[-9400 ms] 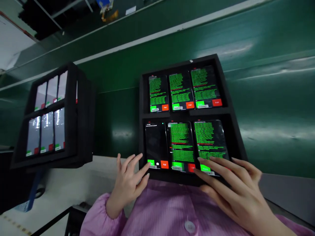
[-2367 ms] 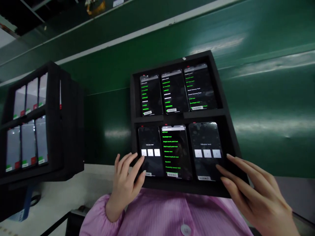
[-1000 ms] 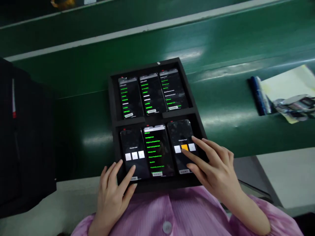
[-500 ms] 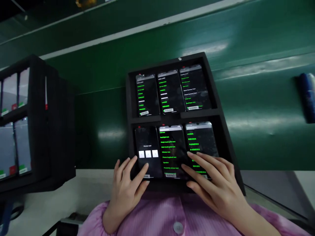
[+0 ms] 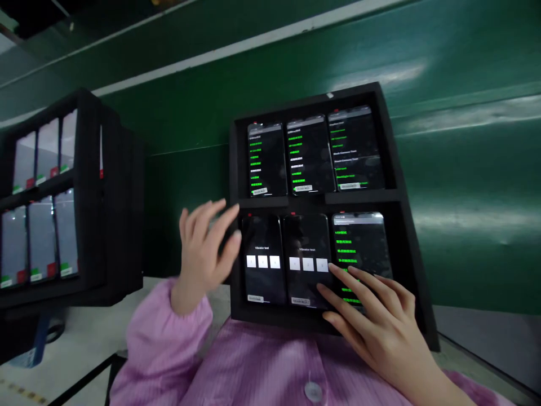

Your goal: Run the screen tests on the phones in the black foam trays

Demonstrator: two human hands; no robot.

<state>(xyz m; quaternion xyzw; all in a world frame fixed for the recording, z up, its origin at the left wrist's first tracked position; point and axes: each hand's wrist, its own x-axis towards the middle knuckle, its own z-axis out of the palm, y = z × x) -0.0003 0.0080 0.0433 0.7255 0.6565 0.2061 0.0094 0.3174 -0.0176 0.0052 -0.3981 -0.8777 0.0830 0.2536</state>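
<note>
A black foam tray leans against my chest with two rows of three phones. The lower left phone and lower middle phone each show three white squares; the lower right phone shows green text lines. My right hand lies open over the lower right phone, fingertips at the edge of the middle phone's screen. My left hand is raised off the tray at its left edge, fingers spread, slightly blurred, holding nothing.
A second black tray of phones with pale screens stands upright at the left. A green conveyor belt runs behind both trays. A white table surface lies below left. My pink sleeves fill the bottom.
My left hand lifted from the tray's lower left corner up to its left edge. The lower middle phone switched from a green text list to three white squares. My right hand shifted slightly right.
</note>
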